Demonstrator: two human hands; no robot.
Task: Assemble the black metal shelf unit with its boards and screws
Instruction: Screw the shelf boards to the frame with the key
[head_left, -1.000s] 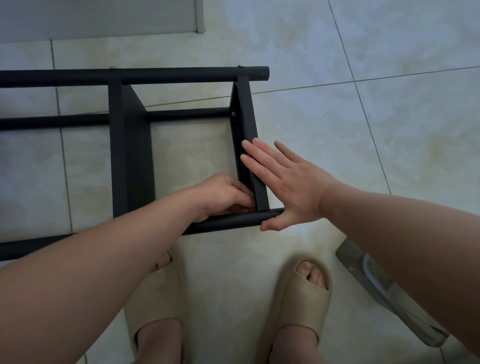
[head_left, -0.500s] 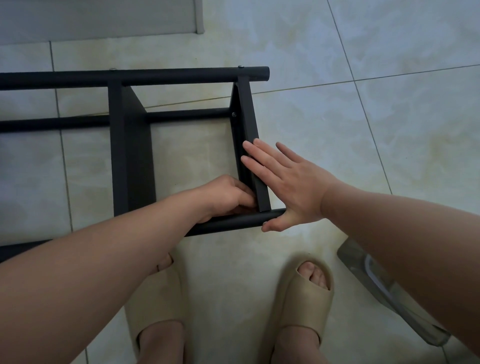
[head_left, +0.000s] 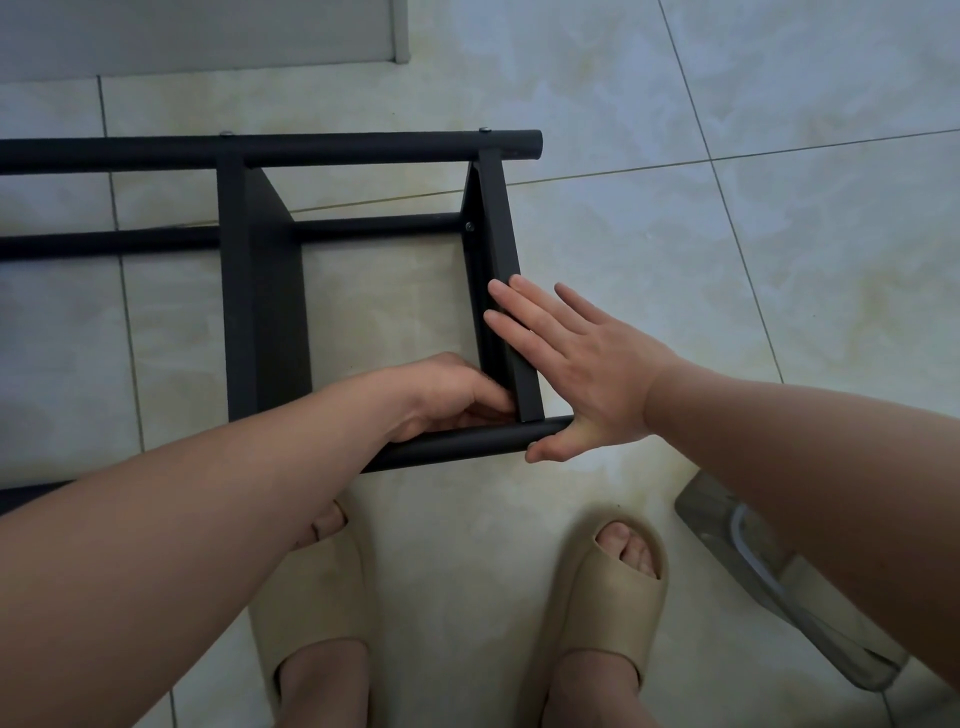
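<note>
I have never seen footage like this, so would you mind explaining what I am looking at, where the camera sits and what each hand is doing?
There is no machine here: a person wears one camera on the head, looking down at their own bare hands. A black metal shelf frame lies on the tiled floor. The right hand is flat, its straight fingers pressing against the frame's end crosspiece. The left hand has its fingers curled at the inner corner where that crosspiece meets the near tube; whatever it may pinch there is hidden. Below are the person's feet in beige sandals, and a clear plastic bag lies at the right.
</note>
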